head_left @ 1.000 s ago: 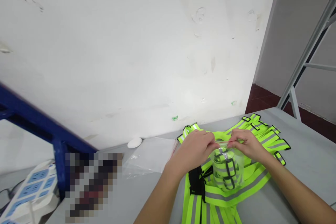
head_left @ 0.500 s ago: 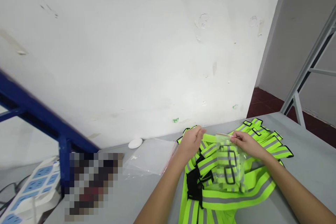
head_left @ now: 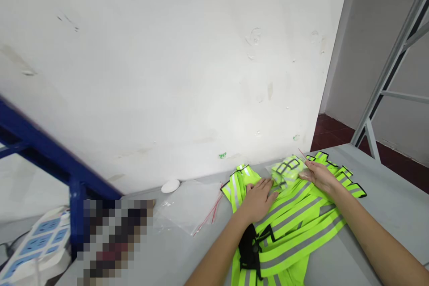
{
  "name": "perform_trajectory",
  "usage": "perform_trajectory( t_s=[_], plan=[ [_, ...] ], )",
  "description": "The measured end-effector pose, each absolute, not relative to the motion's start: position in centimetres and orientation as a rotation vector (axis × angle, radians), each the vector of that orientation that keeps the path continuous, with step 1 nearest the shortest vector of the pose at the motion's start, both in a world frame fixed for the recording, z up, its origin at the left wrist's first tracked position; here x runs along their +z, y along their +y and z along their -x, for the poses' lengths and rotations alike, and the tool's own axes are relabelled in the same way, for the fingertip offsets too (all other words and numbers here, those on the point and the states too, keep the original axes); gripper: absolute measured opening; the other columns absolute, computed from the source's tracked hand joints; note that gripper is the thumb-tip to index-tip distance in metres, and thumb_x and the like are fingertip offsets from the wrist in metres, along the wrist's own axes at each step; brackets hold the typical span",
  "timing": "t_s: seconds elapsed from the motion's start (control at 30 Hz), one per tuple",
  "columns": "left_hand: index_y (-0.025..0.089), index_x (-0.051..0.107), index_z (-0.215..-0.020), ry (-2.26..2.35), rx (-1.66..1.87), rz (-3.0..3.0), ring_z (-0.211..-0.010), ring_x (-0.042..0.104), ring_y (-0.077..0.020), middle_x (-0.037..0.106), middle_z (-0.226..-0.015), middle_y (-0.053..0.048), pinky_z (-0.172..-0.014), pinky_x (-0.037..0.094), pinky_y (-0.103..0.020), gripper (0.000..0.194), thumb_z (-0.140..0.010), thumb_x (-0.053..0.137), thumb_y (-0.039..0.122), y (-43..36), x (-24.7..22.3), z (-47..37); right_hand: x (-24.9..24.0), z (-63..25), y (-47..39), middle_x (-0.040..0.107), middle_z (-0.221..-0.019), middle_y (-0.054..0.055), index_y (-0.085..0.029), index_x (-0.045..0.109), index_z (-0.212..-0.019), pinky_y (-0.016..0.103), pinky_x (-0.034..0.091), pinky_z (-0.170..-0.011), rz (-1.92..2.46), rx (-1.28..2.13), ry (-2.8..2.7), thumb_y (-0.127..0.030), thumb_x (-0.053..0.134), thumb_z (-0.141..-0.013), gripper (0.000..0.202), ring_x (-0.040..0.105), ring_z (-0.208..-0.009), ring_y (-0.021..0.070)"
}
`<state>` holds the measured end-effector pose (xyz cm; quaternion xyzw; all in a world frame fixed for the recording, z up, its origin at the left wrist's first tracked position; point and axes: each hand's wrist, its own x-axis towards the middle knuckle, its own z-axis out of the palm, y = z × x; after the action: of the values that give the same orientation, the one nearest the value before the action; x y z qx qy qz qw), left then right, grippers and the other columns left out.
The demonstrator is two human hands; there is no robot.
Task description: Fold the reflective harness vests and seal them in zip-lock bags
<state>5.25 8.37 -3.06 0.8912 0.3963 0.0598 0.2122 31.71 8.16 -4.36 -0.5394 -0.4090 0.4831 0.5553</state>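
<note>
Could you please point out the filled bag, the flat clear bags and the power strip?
Filled bag (head_left: 287, 169): head view, middle of its side.
Flat clear bags (head_left: 192, 203): head view, middle of the plastic.
Power strip (head_left: 39, 242): head view, on a blue socket.

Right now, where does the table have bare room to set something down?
The table has bare room between the right forearm and the table's right edge, and between the flat bags, the left forearm and the pixelated area. It is crowded at the straps, where the left hand rests and the right hand holds the filled bag.
</note>
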Motion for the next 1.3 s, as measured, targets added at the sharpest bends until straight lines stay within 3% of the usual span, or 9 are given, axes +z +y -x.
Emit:
perform_trajectory(
  t_s=[0.1,0.17,0.33,0.47,0.6,0.7,0.93,1.1,1.3],
  plan=[
    [0.023,0.034,-0.146,1.088,0.17,-2.454,-0.142,0.026,-0.0283,0.033,-0.153,-0.008,-0.109,0.025,-0.052,0.062,-0.096,0.014,0.054,7.9,-3.1,-4.8,-4.4,-30.4,8.0,0.067,-0.089,0.01,-0.019,0.057,-0.089,0.041,0.058,-0.083,1.33,1.148,-1.02,-0.037,0.064,-0.082,0.02,0.07,-0.092,0.0261],
    [0.023,0.034,-0.146,1.064,0.188,-2.436,-0.142,0.025,-0.0277,0.034,-0.153,-0.007,-0.11,0.025,-0.051,0.062,-0.096,0.016,0.055,7.7,-3.2,-4.6,-4.4,-29.5,7.8,0.064,-0.11,0.015,-0.017,0.057,-0.105,0.047,0.055,-0.089,1.387,1.112,-1.072,-0.036,0.063,-0.081,0.031,0.064,-0.107,0.0307],
    [0.023,0.035,-0.146,1.064,0.203,-2.396,-0.143,0.024,-0.0268,0.034,-0.153,-0.006,-0.112,0.021,-0.05,0.064,-0.095,0.018,0.058,7.8,-3.5,-4.4,-4.7,-28.3,7.3,0.021,-0.156,0.015,-0.021,0.032,-0.144,0.062,0.02,-0.113,1.625,0.528,-1.385,-0.038,0.065,-0.08,0.074,0.015,-0.143,0.0383],
    [0.025,0.033,-0.146,1.054,0.203,-2.4,-0.143,0.023,-0.0273,0.032,-0.154,-0.006,-0.112,0.02,-0.053,0.063,-0.094,0.021,0.059,8.0,-3.5,-4.5,-5.9,-27.9,7.8,0.032,-0.153,0.011,-0.03,0.039,-0.143,0.068,0.025,-0.105,1.736,0.031,-2.056,-0.038,0.05,-0.092,0.053,0.025,-0.14,0.0392],
    [0.027,0.035,-0.145,1.013,0.212,-2.401,-0.143,0.026,-0.0278,0.033,-0.154,-0.005,-0.112,0.019,-0.055,0.06,-0.094,0.027,0.057,8.3,-3.6,-4.7,-6.6,-28.7,10.0,0.041,-0.149,0.012,-0.024,0.049,-0.138,0.052,0.034,-0.107,1.621,-0.072,-2.283,-0.011,0.037,-0.093,0.048,0.036,-0.137,0.0305],
    [0.026,0.038,-0.144,0.988,0.244,-2.38,-0.142,0.027,-0.0279,0.036,-0.152,-0.005,-0.113,0.017,-0.055,0.059,-0.094,0.03,0.056,8.6,-3.7,-4.8,-6.4,-29.4,11.9,0.047,-0.144,0.011,-0.023,0.053,-0.135,0.043,0.036,-0.109,1.548,-0.042,-2.361,-0.014,0.04,-0.093,0.044,0.043,-0.133,0.026],
    [0.024,0.046,-0.136,1.019,0.377,-2.35,-0.133,0.042,-0.0285,0.048,-0.144,-0.007,-0.11,0.028,-0.049,0.054,-0.092,0.038,0.055,8.5,-3.6,-4.3,-7.1,-30.0,12.9,0.032,-0.154,0.009,-0.024,0.016,-0.152,0.05,0.029,-0.113,1.542,-0.014,-2.371,-0.023,0.044,-0.092,0.066,0.03,-0.141,0.0269],
    [0.019,0.044,-0.132,1.244,0.649,-2.584,-0.113,0.055,-0.0288,0.057,-0.125,-0.013,-0.097,0.04,-0.047,0.045,-0.094,0.041,0.042,10.1,-1.5,-7.2,-7.7,-31.4,12.4,0.027,-0.155,0.011,-0.023,-0.001,-0.153,0.047,0.039,-0.108,1.578,-0.035,-2.416,-0.001,0.031,-0.084,0.079,0.027,-0.142,0.0244],
    [0.013,0.029,-0.144,1.217,0.298,-2.848,-0.136,0.034,-0.0335,0.035,-0.149,-0.02,-0.107,0.032,-0.052,0.066,-0.087,0.054,0.033,14.5,-2.5,-12.4,-7.6,-32.9,12.5,0.02,-0.158,0.004,-0.029,-0.003,-0.152,0.047,0.035,-0.111,1.577,-0.123,-2.542,0.008,0.024,-0.077,0.088,0.016,-0.144,0.0202]
  ],
)
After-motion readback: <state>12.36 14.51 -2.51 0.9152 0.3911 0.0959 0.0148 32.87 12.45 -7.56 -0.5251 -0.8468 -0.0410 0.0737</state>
